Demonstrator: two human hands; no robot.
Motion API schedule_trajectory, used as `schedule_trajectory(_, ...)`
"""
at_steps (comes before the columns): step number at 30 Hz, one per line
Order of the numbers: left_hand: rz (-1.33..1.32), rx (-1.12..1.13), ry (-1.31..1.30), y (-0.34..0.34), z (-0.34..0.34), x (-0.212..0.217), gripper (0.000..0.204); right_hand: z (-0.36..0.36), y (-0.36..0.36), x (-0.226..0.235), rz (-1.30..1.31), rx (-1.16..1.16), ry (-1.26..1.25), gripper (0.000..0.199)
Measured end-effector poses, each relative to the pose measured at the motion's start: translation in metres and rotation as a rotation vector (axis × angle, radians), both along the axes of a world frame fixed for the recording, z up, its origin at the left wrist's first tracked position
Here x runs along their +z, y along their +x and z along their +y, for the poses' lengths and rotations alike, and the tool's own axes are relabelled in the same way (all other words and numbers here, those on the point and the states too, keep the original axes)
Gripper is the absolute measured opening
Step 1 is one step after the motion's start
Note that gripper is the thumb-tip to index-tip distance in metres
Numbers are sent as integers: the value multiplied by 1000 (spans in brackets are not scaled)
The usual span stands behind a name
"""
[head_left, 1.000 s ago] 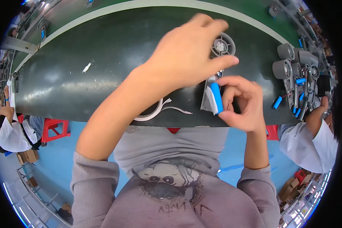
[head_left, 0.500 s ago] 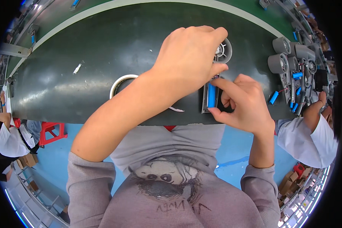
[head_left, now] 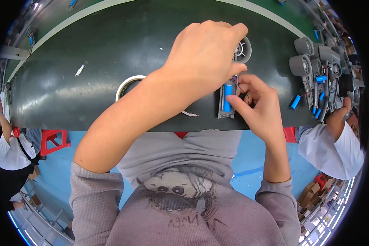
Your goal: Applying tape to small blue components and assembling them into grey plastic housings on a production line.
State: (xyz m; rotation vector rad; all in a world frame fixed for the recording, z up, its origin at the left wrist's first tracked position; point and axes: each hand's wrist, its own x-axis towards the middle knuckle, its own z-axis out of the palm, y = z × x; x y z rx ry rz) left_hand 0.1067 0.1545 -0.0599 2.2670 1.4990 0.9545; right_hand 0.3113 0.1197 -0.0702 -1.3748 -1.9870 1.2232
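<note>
On the dark table in front of me lies a grey fan housing (head_left: pixel 245 50), with its round fan end away from me and its open handle toward me. My left hand (head_left: pixel 209 53) reaches across and is closed over the round end, hiding part of it. A blue cylindrical battery (head_left: pixel 227 102) lies lengthwise in the handle (head_left: pixel 222 115). The thumb of my right hand (head_left: pixel 263 104) presses on the battery's right side. Its other fingers are curled beside the handle, around a thin dark wire (head_left: pixel 247 92); their tips are partly hidden.
A white tape roll (head_left: pixel 119 91) lies partly under my left forearm. At the right stand several grey fan housings (head_left: pixel 301 65) with loose blue batteries (head_left: pixel 295 102) near a co-worker's arm (head_left: pixel 337 117). A white scrap (head_left: pixel 80 70) lies at left; red stools (head_left: pixel 54 142) stand beyond the near edge.
My right thumb has moved from the battery's near end up along its side, and the fingers have shifted right of the handle. The wire now shows. My left hand keeps its hold.
</note>
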Motion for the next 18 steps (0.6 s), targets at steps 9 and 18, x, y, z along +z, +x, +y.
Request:
schedule_trajectory(9,18,44,-58,-7,-2,3,49,8,-15,13,-116,11,-116,20)
schedule_trajectory(18,115,623,225,-165,114,29,54,-8,-1,-21,303,-124,-10,21)
